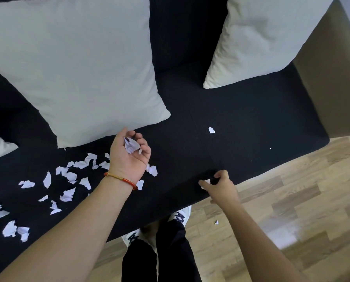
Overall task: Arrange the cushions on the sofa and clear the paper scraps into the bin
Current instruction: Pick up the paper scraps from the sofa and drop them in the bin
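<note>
Now cupping crumpled, jagged paper scraps point(131, 146) in curled left hand point(129, 157), pinching one torn scrap point(206, 181) with right hand point(219, 188) off dark woven sofa point(251, 123) beside soft cream cushions point(78, 68).

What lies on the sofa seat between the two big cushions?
In the head view, the gap between the left cushion and right cushion is bare dark sofa seat; one lone paper scrap lies just in front.

This looks like a living room in a home. A dark sofa point(241, 123) has big soft white cushions point(78, 64) leaning at its far side. The floor point(292, 200) on the right is made of light wooden boards, like in a house.
</note>
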A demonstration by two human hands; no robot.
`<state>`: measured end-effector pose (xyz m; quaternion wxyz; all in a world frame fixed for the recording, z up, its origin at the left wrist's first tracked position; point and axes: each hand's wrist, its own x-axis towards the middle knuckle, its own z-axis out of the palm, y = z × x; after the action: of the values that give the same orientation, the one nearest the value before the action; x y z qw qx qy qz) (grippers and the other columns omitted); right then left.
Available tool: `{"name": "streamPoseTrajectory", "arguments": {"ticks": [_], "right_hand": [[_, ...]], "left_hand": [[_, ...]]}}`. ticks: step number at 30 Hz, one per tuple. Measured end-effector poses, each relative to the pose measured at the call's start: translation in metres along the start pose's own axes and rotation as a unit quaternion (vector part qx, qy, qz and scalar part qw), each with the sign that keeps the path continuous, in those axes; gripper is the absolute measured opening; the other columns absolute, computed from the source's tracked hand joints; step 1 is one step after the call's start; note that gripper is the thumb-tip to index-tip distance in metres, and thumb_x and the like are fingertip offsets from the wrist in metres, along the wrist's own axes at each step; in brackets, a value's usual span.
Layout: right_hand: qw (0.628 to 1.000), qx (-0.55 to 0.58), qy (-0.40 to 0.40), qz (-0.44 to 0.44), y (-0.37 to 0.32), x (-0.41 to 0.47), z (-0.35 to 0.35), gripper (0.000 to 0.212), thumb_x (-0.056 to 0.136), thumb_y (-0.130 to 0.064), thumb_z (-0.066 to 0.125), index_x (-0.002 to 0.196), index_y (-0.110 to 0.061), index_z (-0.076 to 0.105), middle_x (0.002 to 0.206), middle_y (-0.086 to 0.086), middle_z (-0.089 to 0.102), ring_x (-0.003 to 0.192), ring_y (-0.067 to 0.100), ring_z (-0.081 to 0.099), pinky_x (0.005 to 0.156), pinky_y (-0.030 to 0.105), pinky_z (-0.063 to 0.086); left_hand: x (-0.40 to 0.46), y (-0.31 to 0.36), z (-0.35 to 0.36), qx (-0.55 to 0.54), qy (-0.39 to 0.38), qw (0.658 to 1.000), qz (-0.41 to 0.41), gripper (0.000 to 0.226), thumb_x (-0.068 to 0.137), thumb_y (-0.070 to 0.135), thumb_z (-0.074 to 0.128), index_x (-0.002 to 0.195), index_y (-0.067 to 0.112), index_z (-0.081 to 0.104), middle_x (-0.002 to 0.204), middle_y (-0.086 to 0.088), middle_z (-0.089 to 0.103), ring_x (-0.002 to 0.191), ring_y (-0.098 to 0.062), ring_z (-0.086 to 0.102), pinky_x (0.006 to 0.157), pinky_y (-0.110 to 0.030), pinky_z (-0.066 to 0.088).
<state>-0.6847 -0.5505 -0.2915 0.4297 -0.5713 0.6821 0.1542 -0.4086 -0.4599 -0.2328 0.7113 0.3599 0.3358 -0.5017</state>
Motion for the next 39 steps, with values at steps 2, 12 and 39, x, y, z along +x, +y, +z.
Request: {"name": "streamPoseTrajectory", "arguments": {"ticks": [2, 12, 39], "right_hand": [[1.0, -0.01, 0.005, -0.017, -0.003, -0.003, 0.012, 0.048, 0.083, -0.039, 0.083, 0.111, -0.021, 0.049, 0.103, 0.004, 0.06, 0.076, 0.021, 0.067, 0.051, 0.029, 0.046], [0.993, 0.01, 0.059, -0.102, -0.059, 0.011, -0.01, 0.019, 0.085, -0.005, 0.058, 0.084, -0.019, 0.071, 0.077, -0.001, 0.074, 0.069, 0.014, 0.067, 0.057, 0.024, 0.053], [0.931, 0.086, -0.013, -0.354, -0.18, -0.037, -0.001, 0.016, 0.091, -0.005, 0.066, 0.09, -0.019, 0.073, 0.083, -0.009, 0.07, 0.071, -0.001, 0.064, 0.055, 0.015, 0.05]], "left_hand": [[-0.001, 0.003, 0.001, 0.0, -0.002, 1.0, 0.005, 0.024, 0.1, 0.028, 0.061, 0.08, 0.016, 0.064, 0.08, -0.001, 0.063, 0.062, -0.011, 0.057, 0.051, -0.02, 0.05], [-0.007, 0.006, 0.022, 0.019, -0.019, 1.0, 0.011, 0.021, 0.101, 0.027, 0.063, 0.087, 0.014, 0.072, 0.086, -0.005, 0.067, 0.068, -0.013, 0.06, 0.055, -0.024, 0.055], [-0.001, -0.005, -0.007, 0.102, 0.036, 0.994, 0.031, 0.024, 0.104, 0.033, 0.059, 0.091, 0.016, 0.068, 0.079, -0.001, 0.067, 0.068, -0.013, 0.064, 0.061, -0.025, 0.055]]}}
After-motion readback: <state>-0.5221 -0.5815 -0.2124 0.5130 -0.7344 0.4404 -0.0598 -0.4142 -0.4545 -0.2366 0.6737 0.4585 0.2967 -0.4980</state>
